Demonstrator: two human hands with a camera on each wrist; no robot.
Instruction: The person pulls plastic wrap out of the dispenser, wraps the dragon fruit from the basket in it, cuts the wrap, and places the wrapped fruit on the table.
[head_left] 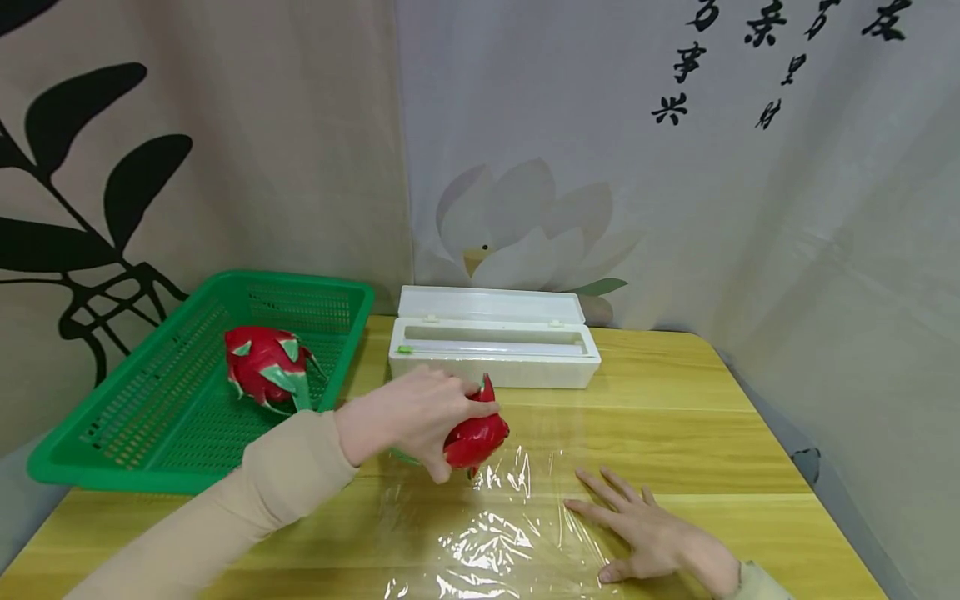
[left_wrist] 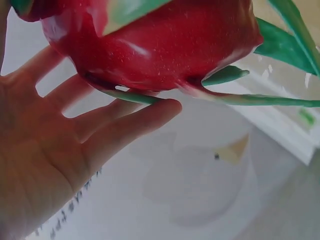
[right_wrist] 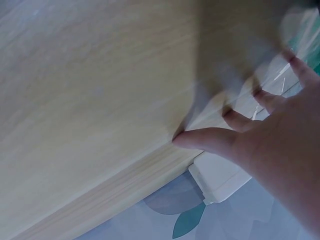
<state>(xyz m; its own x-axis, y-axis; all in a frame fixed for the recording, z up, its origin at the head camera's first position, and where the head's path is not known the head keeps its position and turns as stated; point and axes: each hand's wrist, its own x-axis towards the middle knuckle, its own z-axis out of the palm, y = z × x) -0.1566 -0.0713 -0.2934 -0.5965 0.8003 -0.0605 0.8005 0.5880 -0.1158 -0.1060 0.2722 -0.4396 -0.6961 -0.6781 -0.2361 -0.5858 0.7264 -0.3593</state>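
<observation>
My left hand holds a red dragon fruit with green-tipped scales over the upper part of a sheet of clear plastic wrap. In the left wrist view the fruit fills the top, with fingers bent against its side and long green scales pointing right. Lower right, my right hand rests with fingers spread at the right edge of the wrap. Seen from the right wrist, its thumb and fingertips press down on the tabletop.
At the left stands a green plastic basket with a second dragon fruit inside. A white wrap dispenser box, lid raised, sits at the back of the wooden table. Behind hangs a printed curtain.
</observation>
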